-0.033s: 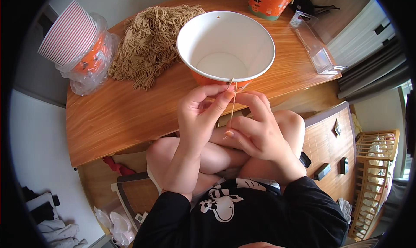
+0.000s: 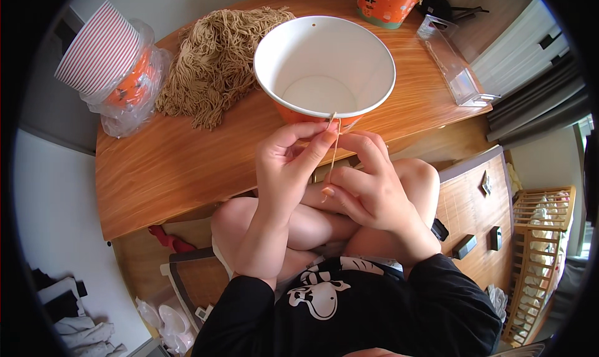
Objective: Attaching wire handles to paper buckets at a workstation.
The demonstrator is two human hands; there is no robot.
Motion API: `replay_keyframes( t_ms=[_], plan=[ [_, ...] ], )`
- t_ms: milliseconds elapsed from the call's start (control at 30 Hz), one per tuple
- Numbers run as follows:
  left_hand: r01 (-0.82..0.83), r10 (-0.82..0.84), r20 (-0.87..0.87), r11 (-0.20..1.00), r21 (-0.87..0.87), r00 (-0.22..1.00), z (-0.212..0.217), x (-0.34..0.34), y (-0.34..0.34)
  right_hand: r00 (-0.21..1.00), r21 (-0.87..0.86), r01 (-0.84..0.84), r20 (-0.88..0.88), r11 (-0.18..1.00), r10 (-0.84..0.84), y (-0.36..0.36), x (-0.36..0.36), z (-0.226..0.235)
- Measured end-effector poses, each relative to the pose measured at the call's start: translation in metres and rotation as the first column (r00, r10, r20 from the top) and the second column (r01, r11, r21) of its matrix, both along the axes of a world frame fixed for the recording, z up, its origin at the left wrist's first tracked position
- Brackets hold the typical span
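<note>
A large paper bucket (image 2: 374, 76), white inside and orange outside, stands at the table's front edge. A thin tan cord (image 2: 334, 148) hangs at the near side of its rim. My left hand (image 2: 287, 160) pinches the cord just below the rim, thumb against fingers. Lower down, my right hand (image 2: 377, 188) grips the cord's hanging end between thumb and fingers, with its index finger reaching up beside the left fingertips. The bucket's far wall has a small hole (image 2: 314, 25) near the rim. How the cord meets the near rim is partly hidden by my fingers.
On the wooden table (image 2: 162, 176) lies a heap of tan cords (image 2: 215, 64), left of the bucket. Stacked striped paper buckets (image 2: 100, 51) in clear plastic stand at far left. More orange buckets (image 2: 387, 6) and a clear plastic tray (image 2: 452, 64) are at the back right.
The lower end of the cord and my right fingertips have shifted very slightly left. My left hand and the bucket look almost the same.
</note>
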State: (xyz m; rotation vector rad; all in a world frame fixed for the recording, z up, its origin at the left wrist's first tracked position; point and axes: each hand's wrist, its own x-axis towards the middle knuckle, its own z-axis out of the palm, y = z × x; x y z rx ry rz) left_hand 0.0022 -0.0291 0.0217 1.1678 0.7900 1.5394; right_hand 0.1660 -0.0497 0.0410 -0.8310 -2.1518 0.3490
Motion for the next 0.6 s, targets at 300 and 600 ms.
replay_keyframes(
  t_ms=[300, 600],
  plan=[
    [0.232, -0.211, 0.17, 0.966, -0.113, 0.963, -0.009, -0.003, 0.004, 0.987, 0.117, 0.102, 0.114, 0.988, -0.115, 0.0, -0.006, -0.01],
    [0.281, -0.233, 0.277, 0.948, -0.147, 0.932, -0.007, -0.002, 0.003, 0.984, 0.003, 0.176, -0.013, 0.984, -0.176, 0.002, 0.007, -0.001]
  ],
)
